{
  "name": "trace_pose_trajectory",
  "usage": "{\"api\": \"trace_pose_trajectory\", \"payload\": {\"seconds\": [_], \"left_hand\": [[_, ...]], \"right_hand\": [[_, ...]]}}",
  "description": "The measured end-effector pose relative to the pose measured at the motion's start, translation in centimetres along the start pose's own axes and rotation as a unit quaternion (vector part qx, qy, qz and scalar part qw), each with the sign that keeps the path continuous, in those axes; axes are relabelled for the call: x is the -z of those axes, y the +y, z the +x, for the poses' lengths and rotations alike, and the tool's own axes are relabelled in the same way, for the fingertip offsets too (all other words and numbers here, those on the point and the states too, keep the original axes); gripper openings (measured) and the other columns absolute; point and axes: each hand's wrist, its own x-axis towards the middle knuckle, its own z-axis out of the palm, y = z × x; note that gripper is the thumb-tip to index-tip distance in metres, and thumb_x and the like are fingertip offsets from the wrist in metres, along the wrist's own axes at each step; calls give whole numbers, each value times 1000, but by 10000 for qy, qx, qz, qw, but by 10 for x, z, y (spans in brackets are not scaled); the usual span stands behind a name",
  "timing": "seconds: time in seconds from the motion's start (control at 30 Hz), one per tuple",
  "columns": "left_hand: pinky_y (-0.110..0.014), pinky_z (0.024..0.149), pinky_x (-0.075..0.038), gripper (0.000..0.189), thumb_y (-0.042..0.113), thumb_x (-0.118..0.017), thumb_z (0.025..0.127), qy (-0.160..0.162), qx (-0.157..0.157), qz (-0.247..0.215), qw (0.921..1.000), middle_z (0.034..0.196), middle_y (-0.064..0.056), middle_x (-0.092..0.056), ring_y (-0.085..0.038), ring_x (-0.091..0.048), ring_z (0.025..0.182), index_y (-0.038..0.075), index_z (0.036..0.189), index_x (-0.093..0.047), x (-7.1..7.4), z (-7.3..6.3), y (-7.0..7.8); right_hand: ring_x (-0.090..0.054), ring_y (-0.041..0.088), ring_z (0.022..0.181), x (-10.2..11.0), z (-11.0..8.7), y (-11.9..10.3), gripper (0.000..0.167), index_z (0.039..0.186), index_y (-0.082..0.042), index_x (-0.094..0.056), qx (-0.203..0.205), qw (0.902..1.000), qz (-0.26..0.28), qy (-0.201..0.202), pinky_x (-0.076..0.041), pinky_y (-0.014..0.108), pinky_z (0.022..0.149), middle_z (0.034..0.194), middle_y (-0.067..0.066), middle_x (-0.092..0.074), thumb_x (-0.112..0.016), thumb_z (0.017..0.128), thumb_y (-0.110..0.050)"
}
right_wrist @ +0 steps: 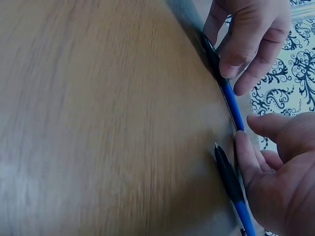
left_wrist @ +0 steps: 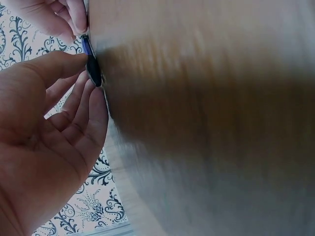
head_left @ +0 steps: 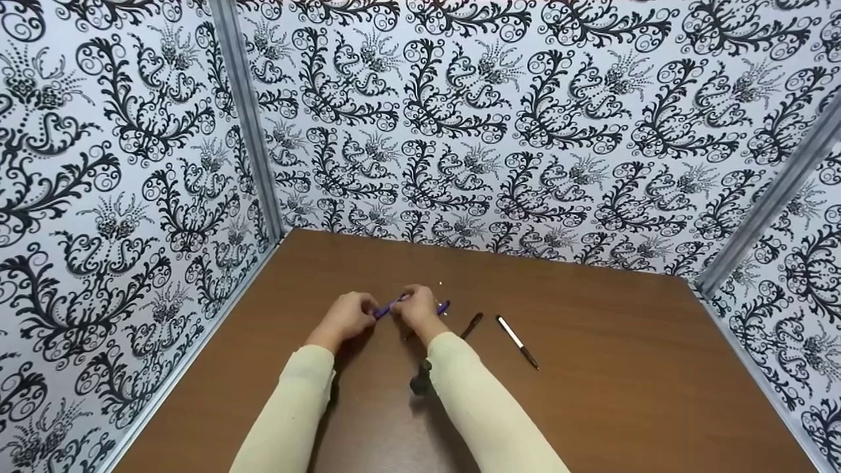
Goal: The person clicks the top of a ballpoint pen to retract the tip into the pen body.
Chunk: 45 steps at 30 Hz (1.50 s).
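Note:
In the head view a blue pen (head_left: 389, 307) with a black grip spans the gap between both hands, low over the brown table. My left hand (head_left: 348, 317) pinches its black grip (right_wrist: 215, 61) between thumb and fingers, as the right wrist view shows. At the pen's other end is my right hand (head_left: 418, 310), thumb and forefinger at the blue barrel (right_wrist: 234, 105). A second blue pen (right_wrist: 229, 174) with a black grip lies beside the right hand, its metal tip pointing toward the first. Part of that pen is hidden by the right hand in the head view.
Right of the hands, a black pen (head_left: 472, 324) lies partly behind the right sleeve. Farther right is a white-and-black pen (head_left: 517, 341). Patterned panels (head_left: 460, 131) enclose the brown table (head_left: 611, 341) at the back and sides. A dark device (head_left: 420, 382) sits at the right wrist.

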Motion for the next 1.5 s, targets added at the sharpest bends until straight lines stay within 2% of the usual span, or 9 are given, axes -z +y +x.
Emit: {"api": "trace_pose_trajectory", "payload": {"seconds": [0.1, 0.23, 0.53, 0.7, 0.8, 1.03, 1.2, 1.37, 1.5], "left_hand": [[-49, 91, -60, 17, 0, -76, 98, 21, 42, -51, 10000, 102, -8, -75, -27, -68, 95, 5, 114, -82, 1, 1, 2], [-51, 92, -60, 19, 0, -77, 97, 37, 50, -62, 10000, 104, -9, -76, -29, -70, 97, 4, 116, -81, 2, 1, 6], [-53, 94, -60, 22, 0, -78, 95, 161, -177, -87, 9997, 106, -11, -77, -30, -71, 99, 2, 117, -80, 3, -2, 12], [-52, 94, -59, 18, 2, -77, 98, 142, -225, -436, 9987, 105, -9, -76, -29, -70, 98, 2, 116, -80, -1, -4, 19], [-50, 92, -59, 17, 2, -77, 98, 99, -292, -628, 9976, 101, -6, -75, -26, -69, 95, 2, 115, -80, -3, -5, 24], [-47, 92, -60, 16, 2, -77, 96, 67, -750, -858, 9935, 101, -5, -75, -23, -70, 96, 5, 112, -79, -12, -4, 43], [-46, 90, -60, 16, 1, -77, 97, -95, -1083, -1119, 9878, 101, -5, -75, -23, -70, 95, 6, 113, -79, -18, -5, 60], [-45, 87, -60, 18, 1, -78, 97, -262, -1233, -1321, 9832, 100, -5, -76, -26, -71, 94, 3, 114, -78, -25, -8, 76], [-46, 89, -61, 17, -2, -77, 98, -408, -1347, -1462, 9792, 104, -7, -77, -30, -72, 98, 4, 114, -78, -32, -9, 84]], "right_hand": [[-70, 21, 92, 5, -7, -7, 55, 142, 13, -64, 6, 9994, 350, -83, -61, 34, 84, 110, 19, -76, -84, 91, 4], [-67, 19, 91, 10, -10, -12, 54, 140, 17, -62, 242, 9976, 634, -126, -60, 31, 83, 114, 26, -74, -82, 91, 9], [-71, 27, 102, 30, -10, -11, 46, 133, 12, -70, 600, 9975, 338, -145, -61, 39, 91, 116, 24, -75, -86, 90, 3], [-71, 31, 106, 51, -16, -10, 40, 128, 8, -73, 878, 9946, 482, -268, -61, 39, 92, 121, 29, -73, -85, 91, 0], [-73, 32, 107, 64, -19, -9, 37, 125, 6, -75, 1016, 9934, 442, -308, -62, 36, 91, 120, 28, -75, -86, 90, -2], [-74, 24, 101, 95, -31, -6, 34, 123, 4, -76, 1171, 9914, 430, -392, -61, 29, 85, 114, 22, -79, -86, 91, -4], [-74, 20, 95, 116, -43, 2, 35, 124, 6, -75, 1165, 9900, 665, -447, -61, 25, 79, 114, 22, -78, -85, 91, -1], [-76, 25, 95, 138, -54, 16, 35, 121, 7, -75, 1279, 9886, 754, -245, -60, 24, 81, 110, 20, -79, -88, 89, 1], [-75, 23, 96, 155, -62, 25, 35, 121, 6, -76, 1146, 9909, 699, -106, -60, 24, 81, 110, 15, -80, -88, 89, -1]]}}
